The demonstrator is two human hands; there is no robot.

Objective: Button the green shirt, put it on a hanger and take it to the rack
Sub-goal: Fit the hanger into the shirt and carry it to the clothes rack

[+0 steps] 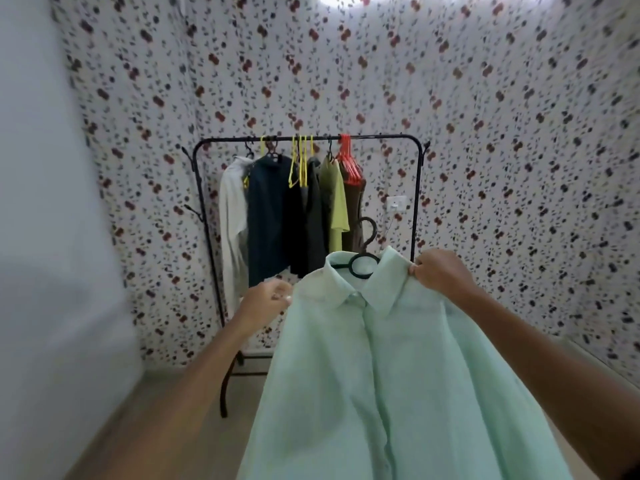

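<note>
The pale green shirt (398, 368) hangs in front of me, its front placket closed up to the collar. A black hanger (363, 258) sits inside the collar, its hook sticking up above it. My left hand (268, 299) grips the shirt's left shoulder. At the other shoulder, next to the collar, my right hand (440, 273) pinches the fabric. The black clothes rack (417, 202) stands ahead against the wall, beyond the shirt.
On the rack hang a white garment (232, 216), a dark blue shirt (266, 213), dark and olive tops, plus empty yellow hangers (299, 164) and red hangers (348, 161). The rail's right end is bare. A wall socket (396, 203) sits behind it. A pale surface fills the left.
</note>
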